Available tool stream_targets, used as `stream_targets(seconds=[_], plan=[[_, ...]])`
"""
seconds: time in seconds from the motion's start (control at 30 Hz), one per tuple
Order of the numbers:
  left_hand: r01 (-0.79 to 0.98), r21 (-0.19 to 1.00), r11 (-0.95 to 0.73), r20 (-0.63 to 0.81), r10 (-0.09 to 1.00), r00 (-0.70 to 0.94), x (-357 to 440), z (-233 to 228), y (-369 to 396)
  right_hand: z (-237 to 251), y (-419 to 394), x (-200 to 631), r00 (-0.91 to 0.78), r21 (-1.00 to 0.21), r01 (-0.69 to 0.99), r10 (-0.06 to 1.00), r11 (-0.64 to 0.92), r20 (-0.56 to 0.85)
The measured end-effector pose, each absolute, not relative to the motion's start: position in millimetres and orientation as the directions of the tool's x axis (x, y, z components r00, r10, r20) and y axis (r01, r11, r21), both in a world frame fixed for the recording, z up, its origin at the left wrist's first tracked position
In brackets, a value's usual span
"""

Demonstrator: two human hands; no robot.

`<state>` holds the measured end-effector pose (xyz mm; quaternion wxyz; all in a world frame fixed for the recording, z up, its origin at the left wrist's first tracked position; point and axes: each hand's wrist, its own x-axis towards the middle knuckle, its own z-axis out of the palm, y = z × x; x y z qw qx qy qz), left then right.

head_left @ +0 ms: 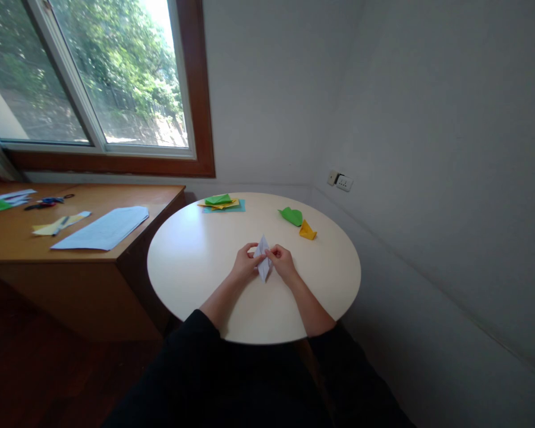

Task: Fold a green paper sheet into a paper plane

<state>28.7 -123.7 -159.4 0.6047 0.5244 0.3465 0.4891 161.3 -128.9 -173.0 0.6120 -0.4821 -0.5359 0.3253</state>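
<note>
Between my two hands is a small sheet of white paper [263,271], folded into a narrow diamond with points toward and away from me. My left hand [246,261] grips its left side, the thumb pressed on top of the folds. From the other side my right hand [282,261] pinches the paper's right edge near the middle, its fingers curled in. The paper is held just over or on the round white table [196,291]; I cannot tell whether it touches the top.
A green folded paper [291,216] and an orange one [308,230] lie at the table's back right. Green and yellow papers rest on a blue sheet [242,205] at the back left. Left stands a wooden desk [89,195] with white sheets [104,229], a pen [60,225] and scissors [44,204].
</note>
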Motion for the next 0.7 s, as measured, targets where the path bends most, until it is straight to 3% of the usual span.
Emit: stream_targets(seconds=[0.27, 0.43, 0.7], plan=[[-0.209, 0.976, -0.054, 0.132, 0.917, 0.377, 27, -148, -133, -168, -131, 160, 0.189, -0.944, 0.041, 0.925, 0.327, 0.329], [-0.194, 0.98, -0.05, 0.135, 0.88, 0.455, 29, -152, -133, -162, -140, 159, 0.122, -0.973, 0.062, 0.966, 0.221, 0.227], [-0.148, 0.985, -0.088, 0.152, 0.851, 0.503, 28, -155, -131, -165, -139, 160, 0.171, -0.985, 0.017, 0.97, 0.17, 0.171]])
